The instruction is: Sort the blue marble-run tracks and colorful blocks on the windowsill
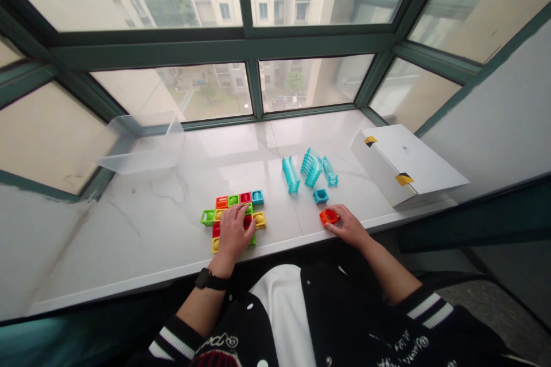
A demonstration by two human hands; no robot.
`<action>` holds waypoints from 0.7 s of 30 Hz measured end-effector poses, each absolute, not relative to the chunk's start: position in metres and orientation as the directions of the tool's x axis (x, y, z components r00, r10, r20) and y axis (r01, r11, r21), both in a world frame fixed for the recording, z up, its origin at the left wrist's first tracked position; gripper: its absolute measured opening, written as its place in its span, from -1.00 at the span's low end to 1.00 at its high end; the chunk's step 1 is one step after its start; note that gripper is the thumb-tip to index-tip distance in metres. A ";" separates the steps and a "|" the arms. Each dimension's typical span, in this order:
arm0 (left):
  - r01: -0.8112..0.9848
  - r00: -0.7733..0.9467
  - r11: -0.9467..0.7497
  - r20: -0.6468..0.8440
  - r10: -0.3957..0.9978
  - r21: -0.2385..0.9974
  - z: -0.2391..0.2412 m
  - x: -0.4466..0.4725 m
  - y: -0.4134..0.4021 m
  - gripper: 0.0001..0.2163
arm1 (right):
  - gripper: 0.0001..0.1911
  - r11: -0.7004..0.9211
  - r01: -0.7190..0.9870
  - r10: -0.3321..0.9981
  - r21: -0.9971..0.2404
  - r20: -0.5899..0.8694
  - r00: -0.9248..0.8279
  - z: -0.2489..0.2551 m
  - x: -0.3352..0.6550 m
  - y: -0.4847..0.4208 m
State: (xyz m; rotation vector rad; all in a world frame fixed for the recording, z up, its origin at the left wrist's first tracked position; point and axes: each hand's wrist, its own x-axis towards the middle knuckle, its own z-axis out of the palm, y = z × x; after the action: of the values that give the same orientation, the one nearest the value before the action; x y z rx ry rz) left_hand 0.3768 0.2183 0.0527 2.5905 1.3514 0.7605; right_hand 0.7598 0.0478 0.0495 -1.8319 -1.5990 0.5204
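My left hand (pixel 235 231) lies over a group of colourful plastic blocks (pixel 222 202) set side by side in rows. Its thumb is spread from the fingers, and it covers some red, yellow and green pieces in the middle. At the group's right edge a yellow block (pixel 259 219) sticks out. My right hand (pixel 348 225) has its thumb and fingers around an orange block (pixel 329 217) near the front edge of the sill. Just behind that lies a single blue block (pixel 321 196).
Translucent turquoise track pieces, one straight (pixel 291 174), one curved and ribbed (pixel 311 167) and one slim (pixel 330 171), lie behind the blue block. A clear plastic bin (pixel 150 152) stands at the back left, a white box (pixel 408 160) at the right. Windows (pixel 316 85) border the marble sill (pixel 163 229).
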 end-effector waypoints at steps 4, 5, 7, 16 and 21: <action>0.733 0.477 -0.598 0.382 0.791 0.323 0.052 0.376 0.219 -0.61 | -0.57 -0.071 0.748 0.979 -0.660 0.096 0.178 0.045 0.761 0.047; 0.732 0.477 -0.599 0.383 0.791 0.324 0.052 0.376 0.219 -0.61 | -0.57 -0.071 0.750 0.979 -0.657 0.097 0.178 0.045 0.761 0.048; 0.730 0.478 -0.600 0.384 0.790 0.326 0.052 0.376 0.219 -0.60 | -0.56 -0.072 0.753 0.978 -0.654 0.101 0.181 0.045 0.761 0.048; 0.733 0.477 -0.595 0.373 0.796 0.331 0.053 0.376 0.218 -0.62 | -0.55 -0.066 0.762 0.980 -0.645 0.100 0.170 0.044 0.761 0.051; 0.731 0.481 -0.597 0.372 0.794 0.329 0.052 0.376 0.219 -0.63 | -0.55 -0.088 0.770 0.970 -0.632 0.121 0.209 0.040 0.772 0.050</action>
State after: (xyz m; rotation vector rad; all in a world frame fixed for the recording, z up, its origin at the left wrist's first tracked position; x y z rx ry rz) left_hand 0.3759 0.2187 0.0519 2.5934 1.3425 0.7533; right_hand 0.7721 0.0501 0.0395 -1.9075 -1.6097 0.4461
